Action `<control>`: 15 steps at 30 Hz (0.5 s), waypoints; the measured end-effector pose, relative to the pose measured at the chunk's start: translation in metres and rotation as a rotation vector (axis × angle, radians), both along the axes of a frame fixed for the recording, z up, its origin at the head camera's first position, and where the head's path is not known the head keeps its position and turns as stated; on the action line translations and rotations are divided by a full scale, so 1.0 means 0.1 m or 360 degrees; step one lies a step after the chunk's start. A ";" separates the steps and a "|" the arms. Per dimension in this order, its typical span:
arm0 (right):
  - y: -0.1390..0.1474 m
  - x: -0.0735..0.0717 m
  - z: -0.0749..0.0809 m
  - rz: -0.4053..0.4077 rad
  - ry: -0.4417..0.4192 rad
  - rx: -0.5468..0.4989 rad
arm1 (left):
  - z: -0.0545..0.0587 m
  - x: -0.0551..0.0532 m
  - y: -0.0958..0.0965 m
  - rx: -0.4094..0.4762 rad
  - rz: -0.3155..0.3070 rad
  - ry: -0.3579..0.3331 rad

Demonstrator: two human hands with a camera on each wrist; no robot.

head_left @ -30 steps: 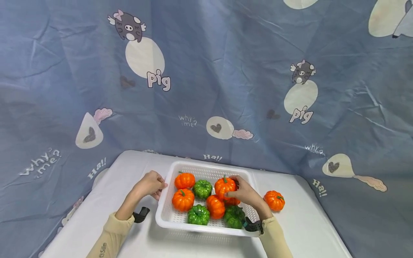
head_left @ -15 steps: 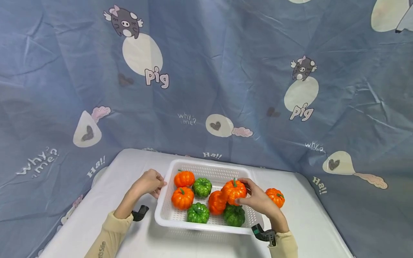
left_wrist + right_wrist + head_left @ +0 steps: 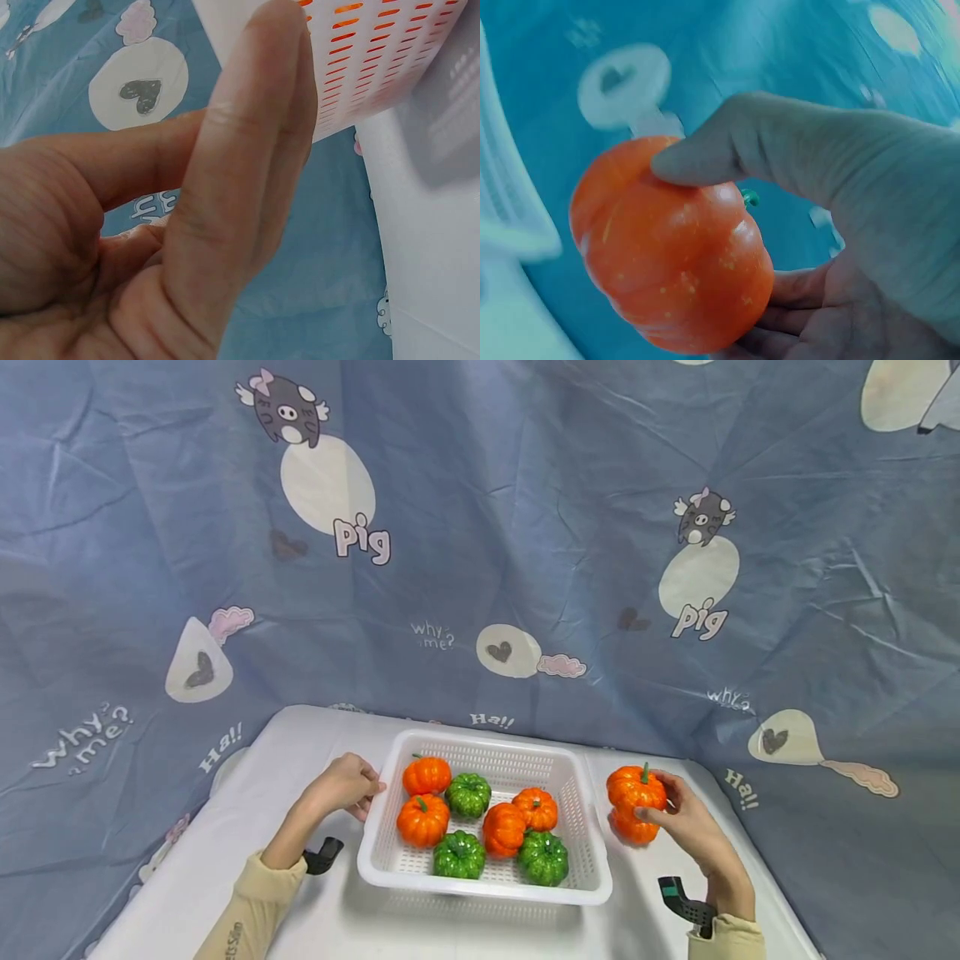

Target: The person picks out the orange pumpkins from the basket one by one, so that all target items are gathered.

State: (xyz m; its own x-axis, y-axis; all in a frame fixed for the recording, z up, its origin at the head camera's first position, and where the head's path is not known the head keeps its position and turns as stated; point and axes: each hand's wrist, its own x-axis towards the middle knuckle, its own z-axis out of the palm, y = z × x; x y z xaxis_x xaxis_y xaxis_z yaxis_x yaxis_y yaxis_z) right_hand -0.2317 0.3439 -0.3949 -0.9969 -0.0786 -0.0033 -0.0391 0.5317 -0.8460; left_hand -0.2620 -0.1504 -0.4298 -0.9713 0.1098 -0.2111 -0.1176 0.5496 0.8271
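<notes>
My right hand (image 3: pixel 686 814) holds an orange toy pumpkin (image 3: pixel 636 787) with a green stem, right of the basket. In the right wrist view the thumb lies over the held pumpkin (image 3: pixel 675 255) and the fingers are under its far side. A second orange pumpkin (image 3: pixel 634 828) sits on the table, partly hidden below the held one. My left hand (image 3: pixel 347 787) holds the left rim of a white plastic basket (image 3: pixel 373 835); in the left wrist view its fingers reach up to the slotted wall (image 3: pixel 360 67). Inside are orange pumpkins (image 3: pixel 422 821) and green pumpkins (image 3: pixel 459 855).
The basket stands on a white-covered table (image 3: pixel 450 935). A blue patterned cloth (image 3: pixel 450 527) hangs behind and around the table. Dark camera mounts (image 3: pixel 684 902) are strapped to both wrists.
My right hand has lifted the orange pumpkin out of the basket and carried it right, over the pumpkin on the table. The left hand stays at the rim.
</notes>
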 end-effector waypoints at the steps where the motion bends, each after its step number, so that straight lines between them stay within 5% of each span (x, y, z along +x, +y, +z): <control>1: 0.08 0.00 -0.01 -0.0049 -0.0029 0.0009 | 0.00 0.00 0.00 0.0003 -0.0001 -0.0004; 15: 0.82 -0.09 -0.42 -0.0471 -0.0229 -0.0085 | 0.01 0.00 -0.01 0.0011 -0.0011 -0.0009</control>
